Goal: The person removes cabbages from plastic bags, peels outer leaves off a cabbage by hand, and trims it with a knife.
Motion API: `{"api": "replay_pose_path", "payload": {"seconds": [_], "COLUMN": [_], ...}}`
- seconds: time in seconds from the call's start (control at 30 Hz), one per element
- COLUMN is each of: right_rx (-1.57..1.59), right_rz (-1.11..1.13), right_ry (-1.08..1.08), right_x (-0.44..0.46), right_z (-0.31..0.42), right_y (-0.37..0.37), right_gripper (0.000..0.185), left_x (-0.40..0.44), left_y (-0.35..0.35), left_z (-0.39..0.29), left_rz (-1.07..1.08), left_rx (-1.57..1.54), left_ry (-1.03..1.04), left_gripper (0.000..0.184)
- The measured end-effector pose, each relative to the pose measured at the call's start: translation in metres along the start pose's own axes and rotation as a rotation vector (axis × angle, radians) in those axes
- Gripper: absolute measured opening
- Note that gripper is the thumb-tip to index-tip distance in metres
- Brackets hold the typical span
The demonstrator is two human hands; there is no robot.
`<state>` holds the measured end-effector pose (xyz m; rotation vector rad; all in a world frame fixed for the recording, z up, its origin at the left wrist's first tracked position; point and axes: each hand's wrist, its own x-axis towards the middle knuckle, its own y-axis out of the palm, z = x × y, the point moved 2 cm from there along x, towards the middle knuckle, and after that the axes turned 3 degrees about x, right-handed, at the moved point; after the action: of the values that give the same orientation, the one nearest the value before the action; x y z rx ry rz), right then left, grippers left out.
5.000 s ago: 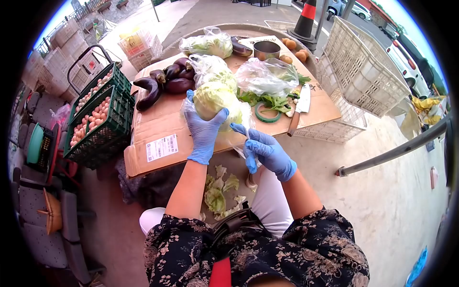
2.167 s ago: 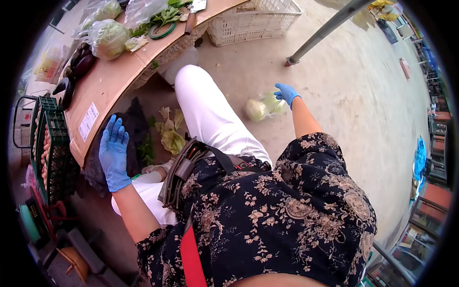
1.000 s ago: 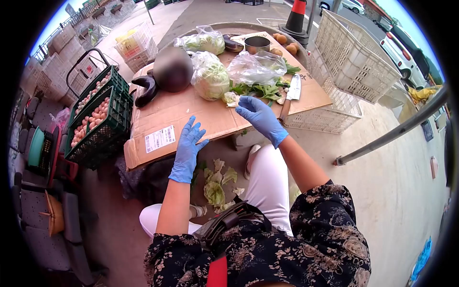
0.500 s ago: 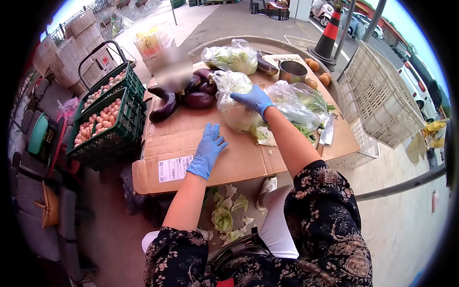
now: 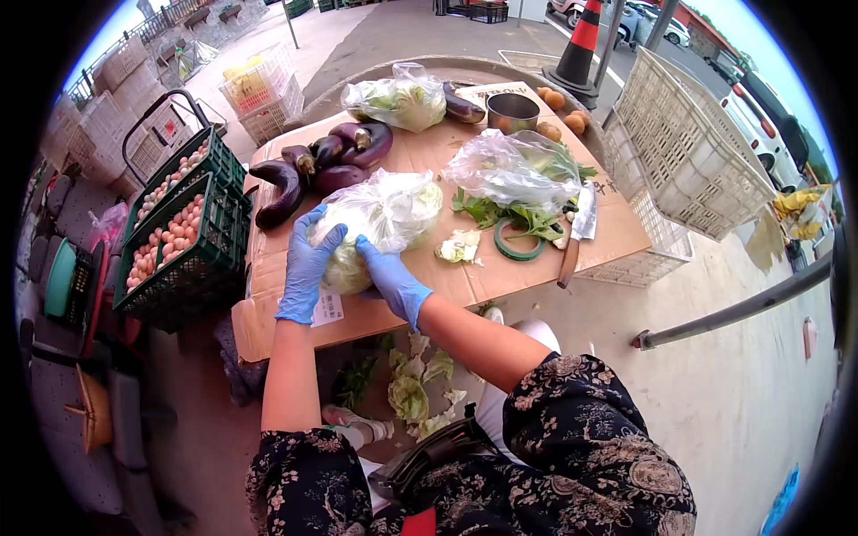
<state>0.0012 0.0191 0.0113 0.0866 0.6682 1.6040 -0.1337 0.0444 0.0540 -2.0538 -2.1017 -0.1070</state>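
A plastic-bagged cabbage (image 5: 386, 210) rests near the front left of the cardboard sheet (image 5: 500, 284). My left hand (image 5: 308, 259), in a blue glove, curls around its left end. My right hand (image 5: 391, 279), gloved the same, presses against its front, fingertips close to my left thumb. A roll of green tape (image 5: 518, 257) lies flat to the right, beside leafy greens partly covered by a clear bag (image 5: 514, 168). Right of that, a knife (image 5: 584, 217) with a wooden handle points away from me. A trimmed cabbage piece (image 5: 459, 246) sits nearer the middle.
Several eggplants (image 5: 282, 195) lie at the left, with another bagged vegetable (image 5: 398, 96) behind. A metal pot (image 5: 512, 113) and round brownish produce (image 5: 554, 99) are at the back. Green egg crates (image 5: 228, 228) flank the left side, white crates (image 5: 684, 147) the right. Leaf scraps (image 5: 411, 389) litter the floor.
The bagged cabbage has moved left and toward me. My left hand, free before, now holds it together with my right. The tape roll has come into sight.
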Motion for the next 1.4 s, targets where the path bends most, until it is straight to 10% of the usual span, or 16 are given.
{"api": "replay_pose_path", "payload": {"seconds": [0.37,0.6,0.7,0.83,0.97,1.17,1.27,1.4], "right_rx": [-0.417,-0.376,-1.016,-1.646,-1.721,0.152,0.221,-0.001], "right_rz": [0.317,0.157,-0.213,-0.859,-1.019,-0.262,-0.029,0.190], "right_ry": [0.074,-0.647,-1.345,-0.911,-0.847,-0.712,-0.602,-0.699], "right_x": [-0.090,-0.099,-0.093,-0.057,-0.019,-0.043,-0.053,-0.022], "right_z": [-0.026,0.038,0.107,0.153,0.144,0.180,0.174,0.143], "right_y": [-0.036,-0.051,-0.067,-0.144,-0.234,-0.198,-0.182,-0.199], "right_gripper": [0.044,0.026,0.028,0.089,0.043,0.021,0.027,0.035], "left_x": [-0.071,-0.074,-0.070,-0.070,-0.069,-0.063,-0.067,-0.064], "left_y": [-0.050,-0.024,-0.020,-0.011,-0.006,0.013,0.049,0.106], "left_z": [-0.003,-0.032,-0.015,-0.015,-0.028,-0.054,-0.066,-0.072], "left_rz": [0.094,-0.080,-0.088,-0.125,-0.153,-0.293,-0.262,-0.025], "left_rx": [0.128,0.610,0.734,0.850,0.772,0.693,0.349,-0.182], "left_ry": [-0.019,0.124,0.256,0.277,0.220,0.456,0.525,0.098], "left_gripper": [0.055,0.043,0.041,0.038,0.037,0.042,0.051,0.088]}}
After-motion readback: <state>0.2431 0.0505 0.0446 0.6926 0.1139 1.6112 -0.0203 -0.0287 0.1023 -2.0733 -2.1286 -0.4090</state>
